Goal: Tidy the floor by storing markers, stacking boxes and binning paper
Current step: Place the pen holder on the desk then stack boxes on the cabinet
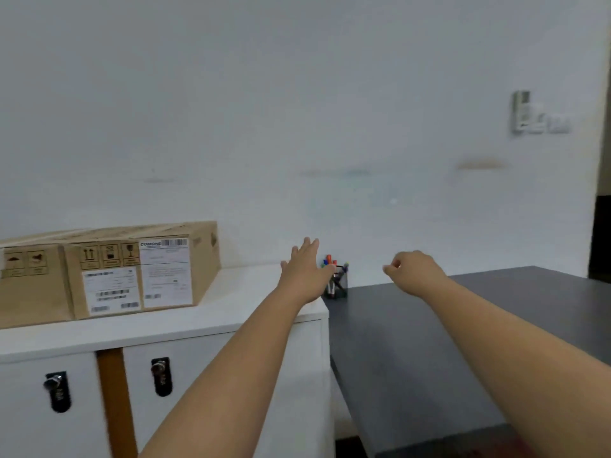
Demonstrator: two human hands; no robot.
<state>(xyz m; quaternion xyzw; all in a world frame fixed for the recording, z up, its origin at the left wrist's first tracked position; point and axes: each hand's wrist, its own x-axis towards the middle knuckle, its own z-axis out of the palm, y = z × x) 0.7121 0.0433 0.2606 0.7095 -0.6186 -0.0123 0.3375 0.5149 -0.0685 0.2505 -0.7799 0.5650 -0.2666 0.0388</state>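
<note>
Marker storage: left hand (305,271) spread, empty, right hand (411,271) loosely curled, empty, beside filled mesh marker holder (337,282); next, likely boxes or paper.

markers (331,261) upright in mesh cup (340,285), boxes (109,272) side-by-side

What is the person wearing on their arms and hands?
Nothing that shows. Both forearms are bare up to the picture's edge, with no sleeve in view. The left hand and the right hand have no gloves, and no watch, bracelet or ring can be seen, though the picture is somewhat blurred.
</note>
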